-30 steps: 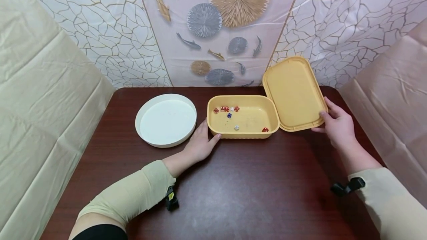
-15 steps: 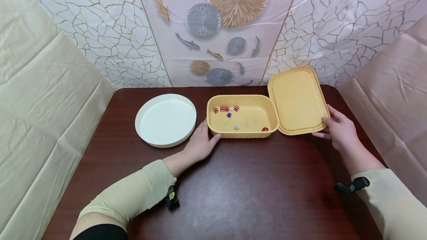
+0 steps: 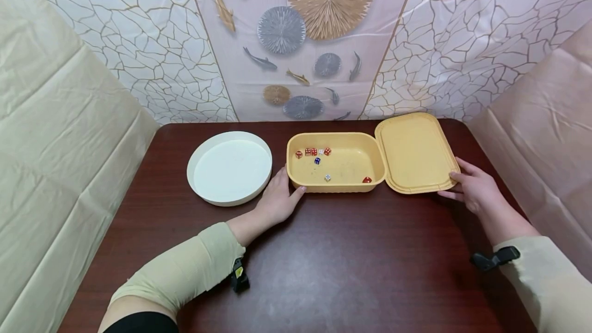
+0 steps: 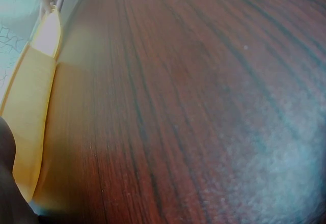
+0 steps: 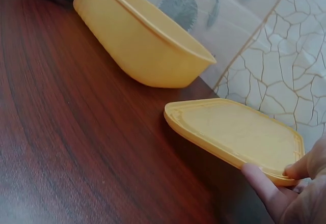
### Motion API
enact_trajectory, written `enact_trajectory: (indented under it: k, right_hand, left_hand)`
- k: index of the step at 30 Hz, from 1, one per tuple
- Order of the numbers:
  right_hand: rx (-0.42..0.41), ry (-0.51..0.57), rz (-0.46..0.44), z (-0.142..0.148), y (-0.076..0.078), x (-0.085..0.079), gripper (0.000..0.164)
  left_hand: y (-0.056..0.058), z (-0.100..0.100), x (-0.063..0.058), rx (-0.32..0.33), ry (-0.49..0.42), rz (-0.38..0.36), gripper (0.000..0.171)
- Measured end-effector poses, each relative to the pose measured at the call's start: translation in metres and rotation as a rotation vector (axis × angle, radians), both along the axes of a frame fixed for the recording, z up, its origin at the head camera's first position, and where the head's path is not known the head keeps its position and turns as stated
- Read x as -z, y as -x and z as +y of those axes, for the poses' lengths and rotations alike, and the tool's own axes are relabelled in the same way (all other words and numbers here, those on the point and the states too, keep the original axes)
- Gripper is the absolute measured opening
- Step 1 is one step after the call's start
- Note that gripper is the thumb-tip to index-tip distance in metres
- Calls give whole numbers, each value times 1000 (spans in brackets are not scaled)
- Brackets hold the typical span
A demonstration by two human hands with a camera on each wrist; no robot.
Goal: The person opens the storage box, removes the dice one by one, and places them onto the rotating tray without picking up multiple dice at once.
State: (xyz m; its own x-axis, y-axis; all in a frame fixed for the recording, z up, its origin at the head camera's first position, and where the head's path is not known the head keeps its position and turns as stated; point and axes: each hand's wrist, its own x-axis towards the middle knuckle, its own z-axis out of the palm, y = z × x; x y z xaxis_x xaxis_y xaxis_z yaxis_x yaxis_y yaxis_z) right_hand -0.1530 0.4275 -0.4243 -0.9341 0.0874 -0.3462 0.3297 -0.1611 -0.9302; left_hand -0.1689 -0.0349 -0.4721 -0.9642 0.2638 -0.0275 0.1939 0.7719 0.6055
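A yellow plastic box (image 3: 337,188) stands on the table, with several small dice inside. Red dice (image 3: 314,151) and a white one line up near its back left, a blue die (image 3: 317,161) just in front. Another white die (image 3: 328,177) and a red die (image 3: 367,180) lie nearer the front wall. My left hand (image 3: 277,199) rests against the box's front left corner, fingers along the side, thumb at the front. At the right, my right hand (image 3: 478,189) pinches the edge of the yellow lid (image 5: 239,130), its inner face up, tilted over the table beside the box.
A round white tray (image 3: 231,168) with a low rim stands left of the box. The dark red wooden table (image 3: 351,261) ends at a patterned backdrop (image 3: 281,30) behind, with cloth hangings on both sides.
The lid's far end has come down, so it lies flatter beside the box. My right hand has moved slightly down and right with it. The left hand and box stay put.
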Motion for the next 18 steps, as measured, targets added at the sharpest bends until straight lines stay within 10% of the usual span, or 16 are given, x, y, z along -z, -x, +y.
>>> enact_trajectory:
  k: [9,18]
  right_hand:
    - [-64,-23,-101,13,-7,8,71]
    - [-173,-318,-158,24,-15,12,66]
  left_hand:
    - [-1,2,-1,2,-1,2,85]
    - [0,2,-1,-3,0,-2,85]
